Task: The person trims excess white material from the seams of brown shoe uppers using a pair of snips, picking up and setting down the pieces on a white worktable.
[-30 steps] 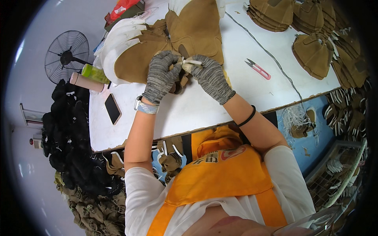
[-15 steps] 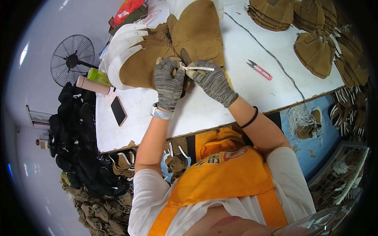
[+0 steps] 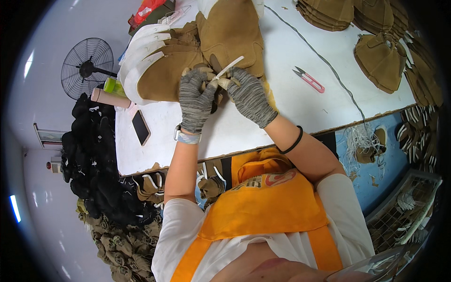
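Note:
A narrow white lace sticks up between my gloved hands, slanting to the right. My left hand, in a grey knit glove with tan fingertips, is closed, its thumb and fingers pinching the lower end of that lace. Close beside it, my right hand in a matching glove pinches the lace too. Brown suede shoe uppers with white lining lie stacked at and beyond my left hand. A larger brown suede piece lies just past my fingers. What sits beneath the fingertips is mostly hidden.
Pink-handled thread snips and a dark cord lie on the white table. A phone and a pink bottle are at the left. More brown uppers are stacked at the right. A fan stands beyond.
The lace has swung from lying nearly flat toward the right to pointing up and right. Both hands stay together and have shifted slightly left in the picture.

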`<state>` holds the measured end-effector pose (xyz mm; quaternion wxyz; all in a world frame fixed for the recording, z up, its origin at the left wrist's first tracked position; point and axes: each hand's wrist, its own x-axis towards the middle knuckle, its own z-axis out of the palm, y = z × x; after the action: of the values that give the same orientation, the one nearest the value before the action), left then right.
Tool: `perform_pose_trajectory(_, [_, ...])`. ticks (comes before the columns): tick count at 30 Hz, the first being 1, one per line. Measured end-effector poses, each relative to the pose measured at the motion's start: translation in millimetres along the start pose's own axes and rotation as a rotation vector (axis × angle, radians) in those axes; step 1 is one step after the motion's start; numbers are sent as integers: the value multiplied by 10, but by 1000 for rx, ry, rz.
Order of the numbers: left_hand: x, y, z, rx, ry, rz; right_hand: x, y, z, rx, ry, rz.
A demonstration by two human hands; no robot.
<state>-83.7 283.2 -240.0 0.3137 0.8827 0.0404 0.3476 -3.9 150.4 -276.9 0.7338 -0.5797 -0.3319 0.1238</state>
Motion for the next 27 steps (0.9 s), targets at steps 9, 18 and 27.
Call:
perform_pose_trajectory(9, [53,-68,54,349,71,252,57,123,-164,-204,-189,-235])
perform_pose_trajectory(18, [47,-107,-68,358,54,331,70,-164,-193,-167,-354,138])
perform_pose_trajectory(27, [-22,-175,-34,257,162,368,62,-127,-96,-94,-100,185])
